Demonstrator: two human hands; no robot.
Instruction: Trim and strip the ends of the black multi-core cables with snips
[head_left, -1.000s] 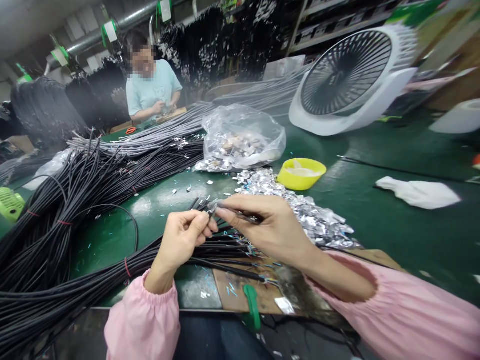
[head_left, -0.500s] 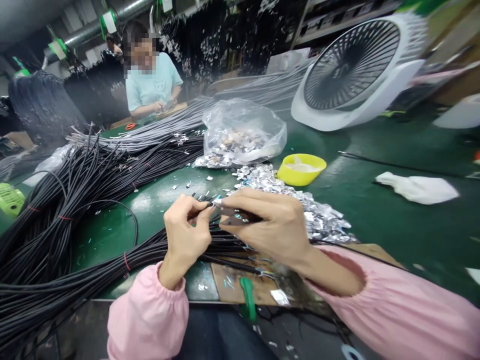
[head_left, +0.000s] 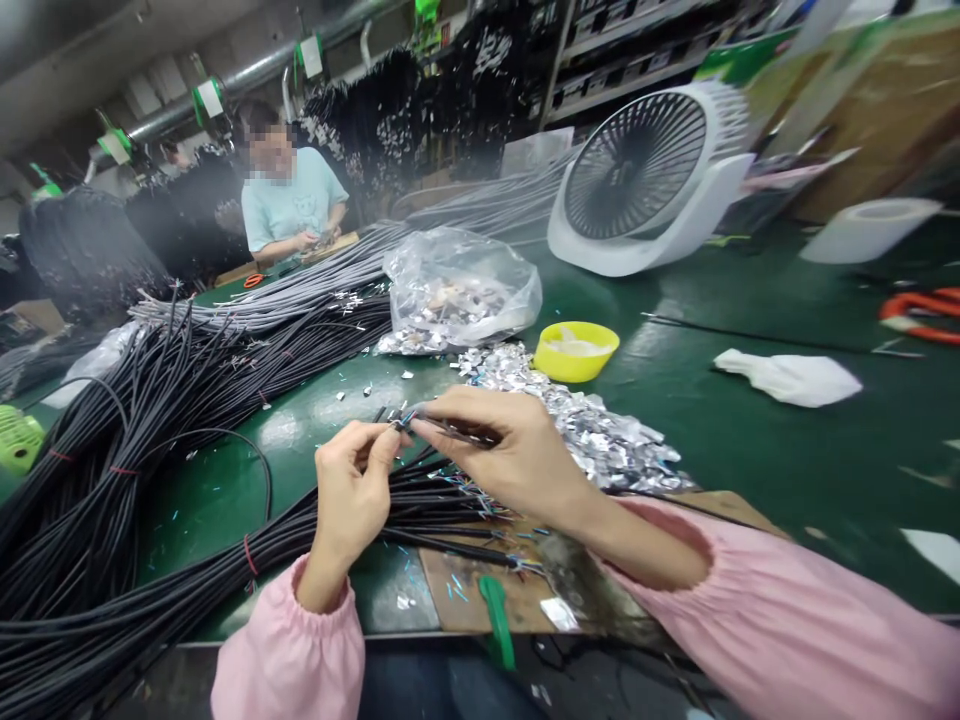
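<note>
My left hand pinches the stripped end of a black cable between thumb and forefinger. My right hand meets it from the right, fingers closed on that same cable tip, where small coloured wires show; what else it holds is too small to name. Both hands hover over a bundle of black cables running along the near edge of the green table. A heap of shiny foil pieces lies just behind my right hand. Pink sleeves cover both my forearms.
A clear bag of foil scraps, a yellow bowl and a white fan stand farther back. A white cloth lies right. More black and grey cables fill the left. A person in a light shirt works across the table.
My head has shifted, so the scene slid slightly left. My hands stay together at the cable tip; coloured wires now show between the fingertips.
</note>
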